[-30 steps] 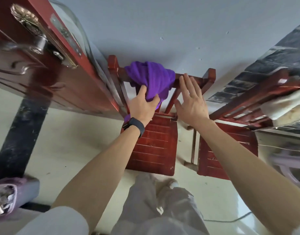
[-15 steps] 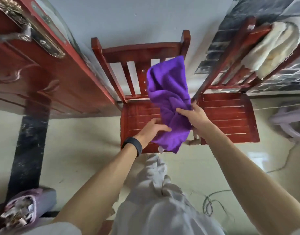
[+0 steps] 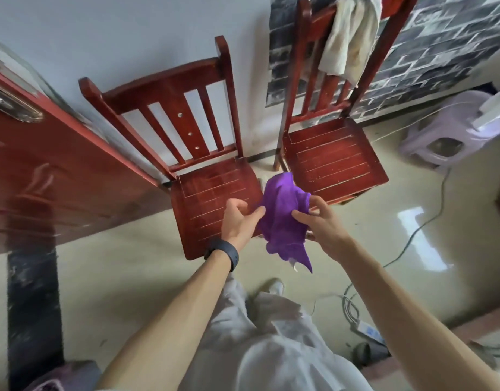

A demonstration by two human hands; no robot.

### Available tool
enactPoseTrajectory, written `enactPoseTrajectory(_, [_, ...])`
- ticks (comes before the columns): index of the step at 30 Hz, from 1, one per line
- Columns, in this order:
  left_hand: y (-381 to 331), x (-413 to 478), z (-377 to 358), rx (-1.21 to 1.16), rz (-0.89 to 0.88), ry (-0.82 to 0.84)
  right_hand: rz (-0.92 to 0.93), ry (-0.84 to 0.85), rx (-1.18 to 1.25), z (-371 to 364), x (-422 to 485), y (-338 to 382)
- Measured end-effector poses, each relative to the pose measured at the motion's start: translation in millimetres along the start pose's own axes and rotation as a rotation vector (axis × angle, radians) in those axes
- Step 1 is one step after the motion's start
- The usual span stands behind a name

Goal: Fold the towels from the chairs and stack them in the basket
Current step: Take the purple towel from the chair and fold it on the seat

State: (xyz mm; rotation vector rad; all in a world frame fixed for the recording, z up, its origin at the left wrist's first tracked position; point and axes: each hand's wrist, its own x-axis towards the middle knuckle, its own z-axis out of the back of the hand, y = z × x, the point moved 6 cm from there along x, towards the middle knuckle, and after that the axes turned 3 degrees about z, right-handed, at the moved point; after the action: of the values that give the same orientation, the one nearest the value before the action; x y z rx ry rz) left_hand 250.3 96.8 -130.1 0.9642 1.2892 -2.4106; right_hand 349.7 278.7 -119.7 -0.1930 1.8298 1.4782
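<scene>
Pose: forearms extended, converging | left hand (image 3: 239, 222) pinches purple towel (image 3: 282, 213) | right hand (image 3: 323, 225) grips it, thumb across front

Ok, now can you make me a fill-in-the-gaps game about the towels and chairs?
1. The left hand and the right hand hold a ____ towel.
2. The cream towel hangs over the back of the ____ chair.
3. The dark watch is on the ____ wrist.

Missing words: purple, right, left.
</scene>
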Motion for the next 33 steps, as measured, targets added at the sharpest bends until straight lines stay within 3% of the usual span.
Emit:
enactPoseTrajectory(5, [-34.1,-23.9,-25.3,0.133,-0.139,0.327,0.086,0.046,-0.014,-15.5,-23.5,5.9])
enactPoseTrajectory(7, [-42.6,-22.9,-19.2,0.147,-0.207,0.283,0.099,0.045,-0.003,-18.1,-24.6,8.7])
enactPoseTrajectory(10, [-46.3,-12.7,-11.2,0.159,-0.258,0.256,0.099,-0.091,-0.015,-3.1,-22.5,12.9])
enactPoseTrajectory(15, [-47.1,-0.2,16.6,0.229,-0.209,0.152,0.124,-0.315,-0.075,45.1,-22.8,30.8])
enactPoseTrajectory(18, [-54.9,4.5,40.2,0.171,-0.184,0.084,0.176,-0.422,-0.23,76.2,-19.5,45.8])
enactPoseTrajectory(21, [-58.5,8.1,49.1,0.2,-0.155,0.165,0.154,-0.482,-0.455,93.2,-11.4,59.6])
enactPoseTrajectory(23, [-51.5,9.2,42.4,0.261,-0.118,0.31,0.103,-0.458,-0.261,93.5,-2.7,64.3])
enactPoseTrajectory(25, [-46.9,7.3,35.2,0.291,-0.095,0.386,0.043,-0.326,0.222,82.2,1.0,66.5])
enactPoseTrajectory(26, [-47.9,6.6,31.5,0.228,-0.08,0.397,0.023,-0.267,0.426,77.3,2.4,67.4])
enactPoseTrajectory(27, [-50.5,4.4,27.6,0.128,-0.053,0.405,0.008,-0.233,0.481,74.3,7.0,63.1])
enactPoseTrajectory(30, [-64.4,-3.6,13.4,-0.119,0.008,0.458,-0.041,-0.313,0.132,69.8,10.1,33.0])
enactPoseTrajectory(33, [-74.6,-8.8,-1.6,-0.236,0.049,0.53,-0.204,-0.3,0.078,53.9,0.5,-16.3])
